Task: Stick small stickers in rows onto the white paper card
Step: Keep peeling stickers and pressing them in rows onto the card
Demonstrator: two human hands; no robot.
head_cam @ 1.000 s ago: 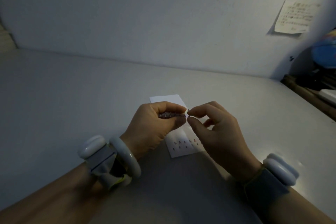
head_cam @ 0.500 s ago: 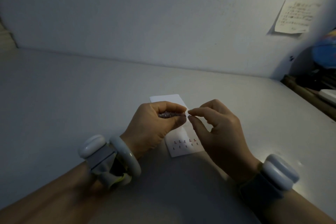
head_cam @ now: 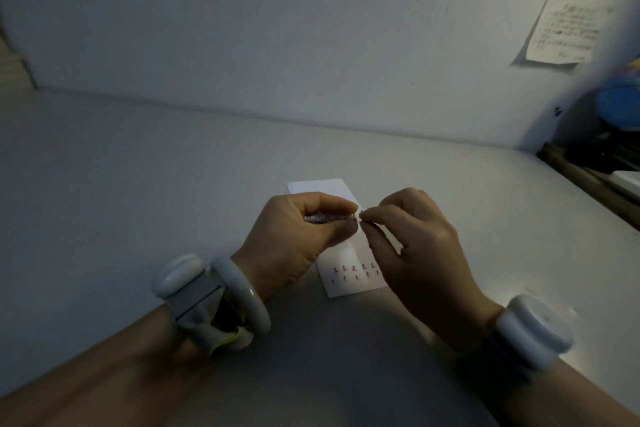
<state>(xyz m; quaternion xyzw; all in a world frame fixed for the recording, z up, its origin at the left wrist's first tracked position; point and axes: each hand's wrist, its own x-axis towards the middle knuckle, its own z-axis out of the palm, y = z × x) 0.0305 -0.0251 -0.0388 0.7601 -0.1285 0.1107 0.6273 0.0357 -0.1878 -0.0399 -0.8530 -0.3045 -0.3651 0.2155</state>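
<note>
White card carries ten stickers.

The card is white with two rows of small red-and-dark stickers. The tabletop is pale grey; both wristbands are white.

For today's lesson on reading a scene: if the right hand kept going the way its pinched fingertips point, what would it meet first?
The right hand points its pinched fingertips leftward, so it would likely meet the sticker strip held in the left hand first, then that hand's fingertips. They look almost touching already, though depth is hard to judge.
</note>
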